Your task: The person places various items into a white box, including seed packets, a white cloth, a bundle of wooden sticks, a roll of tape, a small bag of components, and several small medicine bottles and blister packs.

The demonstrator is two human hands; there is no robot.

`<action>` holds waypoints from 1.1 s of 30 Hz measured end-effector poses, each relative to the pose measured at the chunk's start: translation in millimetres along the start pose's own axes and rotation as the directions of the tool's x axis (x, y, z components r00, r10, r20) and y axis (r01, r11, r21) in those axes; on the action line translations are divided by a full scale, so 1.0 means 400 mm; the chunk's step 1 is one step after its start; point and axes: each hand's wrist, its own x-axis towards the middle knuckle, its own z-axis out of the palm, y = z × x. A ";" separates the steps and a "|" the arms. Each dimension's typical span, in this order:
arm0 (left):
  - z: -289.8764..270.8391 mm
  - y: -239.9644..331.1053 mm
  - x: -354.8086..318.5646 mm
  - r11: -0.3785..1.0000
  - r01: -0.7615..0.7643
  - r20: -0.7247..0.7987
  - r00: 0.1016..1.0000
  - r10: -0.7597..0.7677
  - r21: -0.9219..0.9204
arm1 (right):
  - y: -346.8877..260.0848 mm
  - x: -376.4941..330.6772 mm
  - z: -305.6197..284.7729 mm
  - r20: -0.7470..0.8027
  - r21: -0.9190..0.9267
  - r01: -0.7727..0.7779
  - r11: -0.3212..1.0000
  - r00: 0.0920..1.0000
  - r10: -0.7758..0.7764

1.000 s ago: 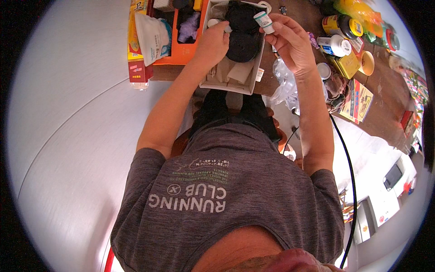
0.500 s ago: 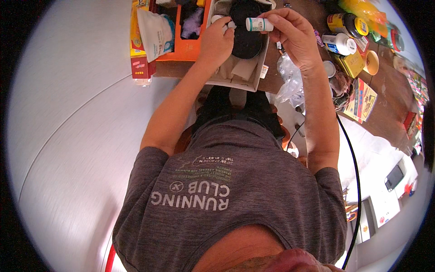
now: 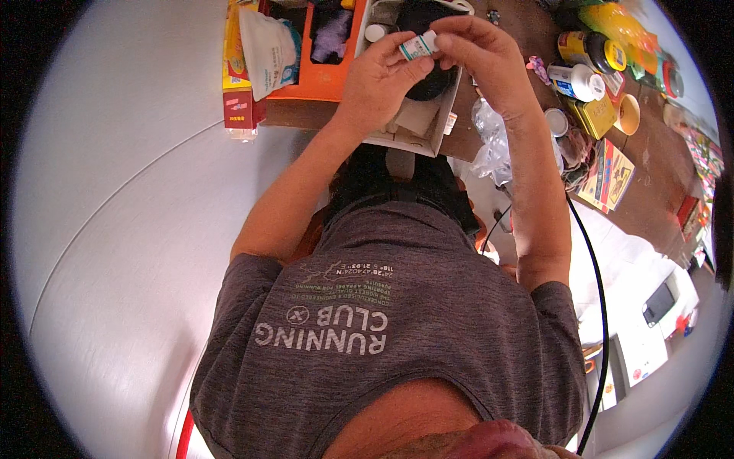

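Note:
A small white bottle [image 3: 417,47] with a teal-edged label lies tilted between my two hands, above an open pale cardboard box. My left hand [image 3: 372,86] grips its body between thumb and fingers. The fingertips of my right hand [image 3: 483,61] pinch its cap end. Beneath the hands, the box [image 3: 446,113] holds a black rounded item [image 3: 427,89], partly covered by my hands. Another white round-topped container [image 3: 375,32] sits inside the box, beside my left fingers. Light-coloured packing [image 3: 413,116] fills the box's near end.
To the left stand an orange box [image 3: 319,82] with purple contents, a white pouch [image 3: 267,55] and a red-yellow carton [image 3: 238,107]. At right on the brown table [image 3: 650,161] are a dark yellow-capped jar [image 3: 592,50], a white bottle [image 3: 577,81], a yellow tin [image 3: 595,115] and clear plastic [image 3: 493,141].
My left hand has left the white container in the box and come right to grip the small bottle. The bottle has tilted and shifted slightly left, with my right hand still at its cap end.

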 end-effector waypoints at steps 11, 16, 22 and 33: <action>-0.016 -0.119 -0.087 0.921 0.363 -0.429 0.815 -0.388 -0.143 | 0.029 0.109 0.043 -0.103 -0.486 0.118 0.866 0.976 -0.192; -0.016 -0.093 -0.032 0.829 0.517 -0.447 0.703 -0.553 -0.212 | -0.030 0.151 0.125 0.045 -0.743 0.168 0.648 0.978 -0.202; -0.011 -0.111 0.031 0.853 0.472 -0.428 0.739 -0.520 -0.221 | 0.112 0.217 0.116 0.447 -0.875 0.484 -0.023 0.789 -0.420; 0.006 -0.105 0.082 0.839 0.507 -0.458 0.708 -0.537 -0.198 | 0.145 0.185 0.133 0.361 -0.932 0.333 -0.141 0.843 -0.398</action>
